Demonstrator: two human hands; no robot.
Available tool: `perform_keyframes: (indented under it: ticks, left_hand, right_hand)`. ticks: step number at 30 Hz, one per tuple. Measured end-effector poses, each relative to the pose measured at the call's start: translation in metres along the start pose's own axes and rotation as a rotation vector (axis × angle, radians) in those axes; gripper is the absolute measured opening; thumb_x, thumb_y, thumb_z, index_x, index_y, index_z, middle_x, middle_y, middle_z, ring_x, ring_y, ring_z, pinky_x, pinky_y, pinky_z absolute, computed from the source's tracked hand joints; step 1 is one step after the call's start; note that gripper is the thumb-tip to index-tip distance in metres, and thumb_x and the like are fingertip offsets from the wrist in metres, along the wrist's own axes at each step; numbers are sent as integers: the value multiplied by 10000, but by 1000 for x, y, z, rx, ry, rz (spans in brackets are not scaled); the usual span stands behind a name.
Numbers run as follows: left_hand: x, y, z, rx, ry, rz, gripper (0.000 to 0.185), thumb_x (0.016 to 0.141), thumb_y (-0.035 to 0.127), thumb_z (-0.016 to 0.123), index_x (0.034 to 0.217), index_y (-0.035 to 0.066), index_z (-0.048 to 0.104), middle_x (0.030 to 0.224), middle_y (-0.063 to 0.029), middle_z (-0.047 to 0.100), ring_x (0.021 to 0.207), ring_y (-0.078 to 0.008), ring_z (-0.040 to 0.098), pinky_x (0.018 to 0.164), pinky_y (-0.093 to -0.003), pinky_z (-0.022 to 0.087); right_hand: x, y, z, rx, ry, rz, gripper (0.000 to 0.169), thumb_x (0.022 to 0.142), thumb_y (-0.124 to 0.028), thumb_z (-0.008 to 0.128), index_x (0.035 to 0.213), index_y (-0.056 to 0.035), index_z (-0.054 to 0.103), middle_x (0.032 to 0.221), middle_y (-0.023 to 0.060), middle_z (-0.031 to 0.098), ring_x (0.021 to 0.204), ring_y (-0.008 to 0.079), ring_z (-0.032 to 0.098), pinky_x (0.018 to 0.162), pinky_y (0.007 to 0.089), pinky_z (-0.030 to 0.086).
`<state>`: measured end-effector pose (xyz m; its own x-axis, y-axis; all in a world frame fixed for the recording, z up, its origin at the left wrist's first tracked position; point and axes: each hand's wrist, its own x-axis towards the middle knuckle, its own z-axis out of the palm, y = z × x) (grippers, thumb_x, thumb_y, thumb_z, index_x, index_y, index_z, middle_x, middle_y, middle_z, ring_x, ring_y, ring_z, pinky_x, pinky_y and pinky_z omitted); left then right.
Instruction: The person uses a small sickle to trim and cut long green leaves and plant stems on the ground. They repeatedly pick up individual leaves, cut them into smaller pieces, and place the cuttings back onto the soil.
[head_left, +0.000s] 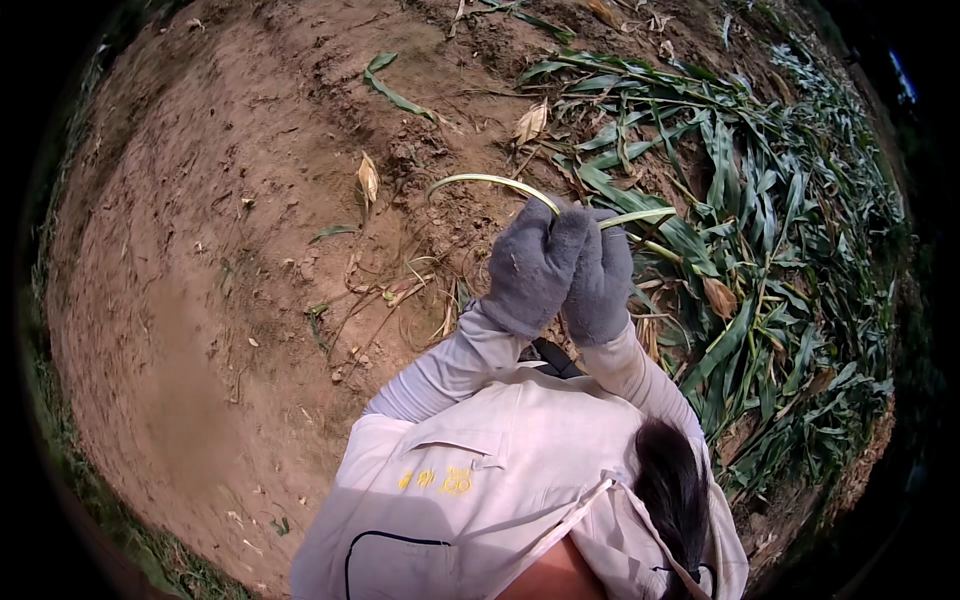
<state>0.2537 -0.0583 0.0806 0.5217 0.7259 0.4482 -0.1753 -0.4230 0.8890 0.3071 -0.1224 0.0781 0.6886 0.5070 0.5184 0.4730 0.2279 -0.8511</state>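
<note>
Both hands wear grey work gloves and are pressed together in front of my chest. My left hand (531, 266) pinches a narrow pale-green plant strip (491, 178), which arches out to the left and curls down at its tip. My right hand (600, 281) grips the same kind of strip, with a shorter length sticking out to the right. The gloves hide the middle, so I cannot tell whether it is one piece or two. Just beyond the right hand, cut maize plants (724, 165) with long green leaves lie on the ground.
Bare brown soil (187, 225) spreads to the left. Dry husks lie about, one (367, 178) left of my hands and another (531, 124) beyond them. A loose green leaf (394, 88) rests farther out. Withered stems (405, 289) lie low beside my left forearm.
</note>
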Motion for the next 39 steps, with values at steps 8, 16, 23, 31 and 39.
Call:
perform_keyframes:
  ticks: [8, 16, 23, 31, 39]
  left_hand:
    - [-13, 11, 3, -113, 190, -65, 224, 938, 228, 439, 805, 68, 521, 722, -26, 499, 642, -124, 473, 592, -280, 411]
    - [-10, 18, 4, -301, 312, -217, 306, 964, 272, 355, 787, 69, 499, 733, 0, 471, 640, -93, 435, 590, -244, 390]
    - [3, 11, -6, -336, 263, -97, 348, 961, 306, 398, 784, 42, 538, 686, -21, 519, 621, -107, 476, 578, -257, 404]
    - [9, 15, -16, -64, 64, -38, 267, 907, 293, 522, 832, 40, 562, 710, -93, 566, 592, -216, 549, 551, -308, 439]
    - [5, 7, -13, 407, 61, 293, 165, 891, 199, 532, 829, 46, 533, 721, -122, 536, 601, -304, 539, 540, -354, 428]
  right_hand:
    - [-7, -13, 10, 471, 121, 245, 226, 943, -191, 445, 1043, -6, 528, 678, -6, 479, 514, 36, 395, 468, 180, 309]
    - [-2, -13, 13, 867, 208, 482, 222, 939, -239, 457, 1025, -44, 522, 580, -41, 424, 444, 36, 344, 392, 174, 240]
    - [6, -14, 3, 822, -34, 480, 229, 926, -251, 492, 1011, -40, 521, 628, -24, 467, 476, 34, 398, 411, 175, 285]
    - [20, -24, -10, 480, -126, 542, 198, 928, -195, 464, 1010, -25, 523, 741, 15, 540, 548, 44, 460, 489, 171, 370]
    - [13, -12, 9, 547, 54, 498, 248, 935, -265, 453, 973, -40, 550, 674, -22, 494, 561, 36, 445, 483, 173, 361]
